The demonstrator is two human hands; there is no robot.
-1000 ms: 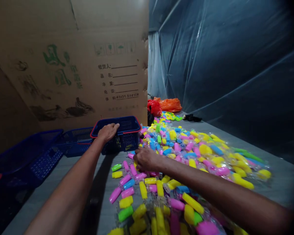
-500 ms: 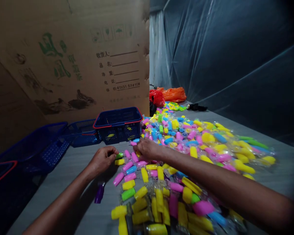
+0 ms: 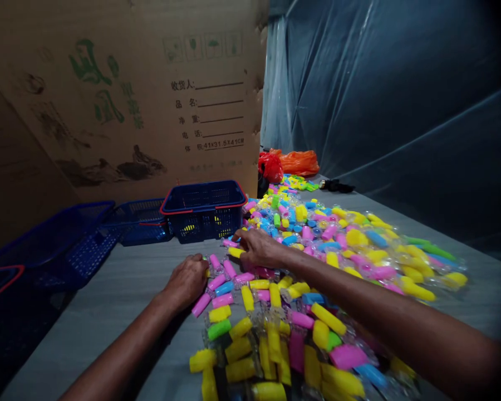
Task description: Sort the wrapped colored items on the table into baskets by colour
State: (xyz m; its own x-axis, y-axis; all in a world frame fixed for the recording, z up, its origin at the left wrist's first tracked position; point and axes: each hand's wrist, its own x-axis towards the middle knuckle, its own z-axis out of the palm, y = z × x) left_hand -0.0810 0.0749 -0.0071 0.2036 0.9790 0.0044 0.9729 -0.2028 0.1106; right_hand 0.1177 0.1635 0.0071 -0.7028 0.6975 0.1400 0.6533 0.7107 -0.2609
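Observation:
My left hand rests palm down at the left edge of a spread of small coloured cylinders with clear plastic at their ends. Its fingers are curled in, and a bit of yellow peeks out at the fingertips; what lies under them is hidden. Just beside them are a pink cylinder and another pink cylinder. Farther right, my right hand arches over the pile with thumb and fingers closed about a yellow cylinder, whose end sticks out to the left. A blue cylinder lies between the hands.
A blue basket with a red rim stands behind the hands, with more blue baskets to its left. A large cardboard box rises behind them. Orange plastic bag and dark plastic sheeting are at the back right.
My left hand has moved right and down over the green and yellow cylinders it was touching. My right hand has shifted slightly right, exposing the yellow cylinder. The purple piece is out of sight.

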